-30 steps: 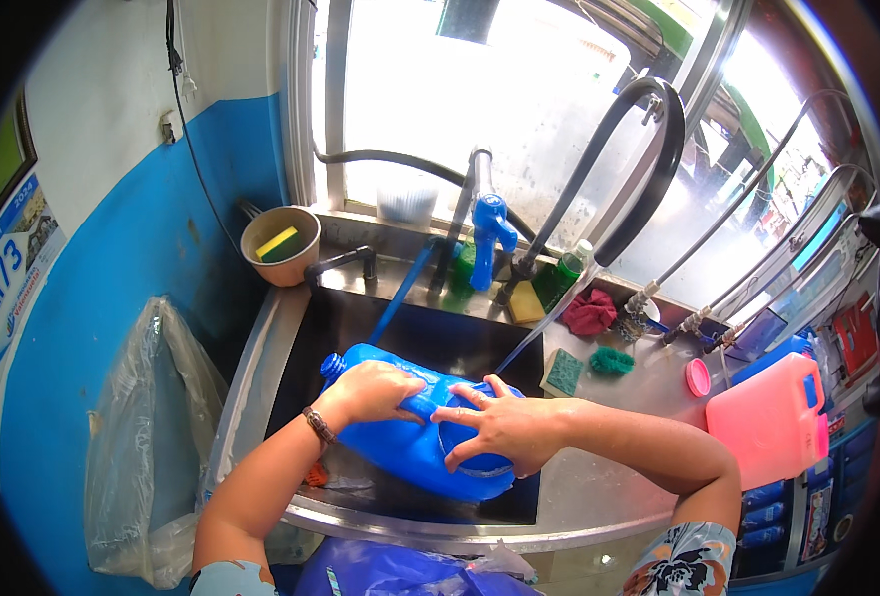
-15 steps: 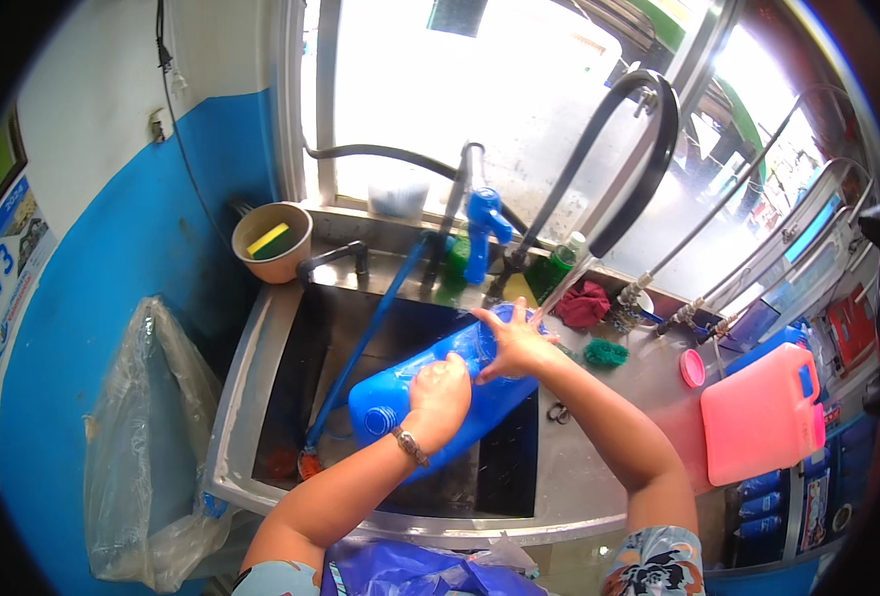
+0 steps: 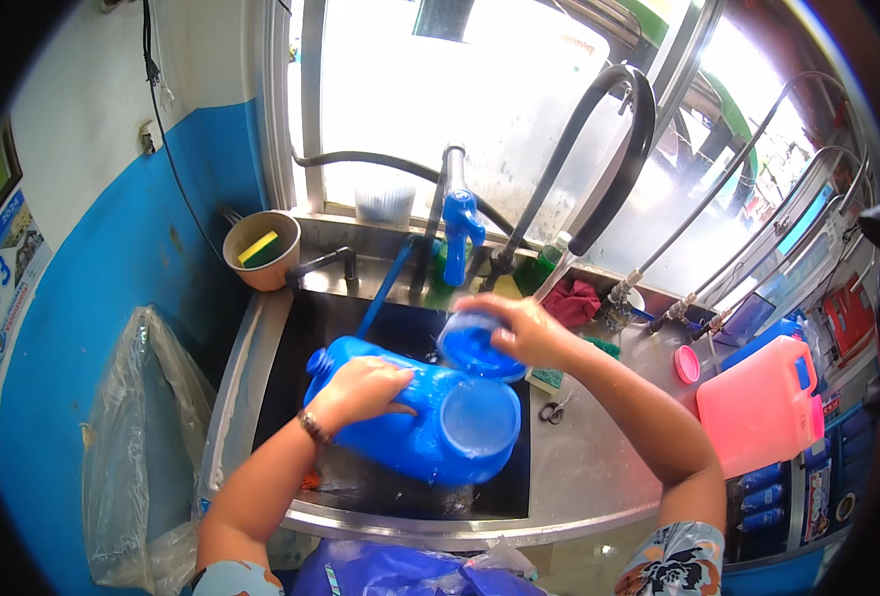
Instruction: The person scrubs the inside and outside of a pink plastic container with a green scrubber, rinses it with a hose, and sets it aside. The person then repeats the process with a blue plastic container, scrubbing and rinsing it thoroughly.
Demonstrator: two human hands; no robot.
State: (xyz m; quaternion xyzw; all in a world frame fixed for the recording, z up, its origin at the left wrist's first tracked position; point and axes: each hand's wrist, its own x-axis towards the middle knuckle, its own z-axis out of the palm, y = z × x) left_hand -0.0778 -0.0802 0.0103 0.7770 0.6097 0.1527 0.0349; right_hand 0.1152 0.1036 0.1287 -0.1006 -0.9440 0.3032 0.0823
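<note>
My left hand is closed round the handle of a blue plastic water jug, which lies tilted over the sink. The jug's wide round mouth faces right and toward me; a small capped spout is at its left end. Just above the mouth, my right hand grips a large blue screw lid by its rim, apart from the jug. Water drops show below the jug. A blue tap stands behind the lid.
A pink jug and pink cap are on the right counter. Scissors, a green scrubber and a dark red cloth lie nearer the sink. A pot holding a sponge stands back left; a black hose arches behind.
The lid has come off the jug and is now in my right hand. My left hand has moved left with the jug, whose wide mouth has turned toward me.
</note>
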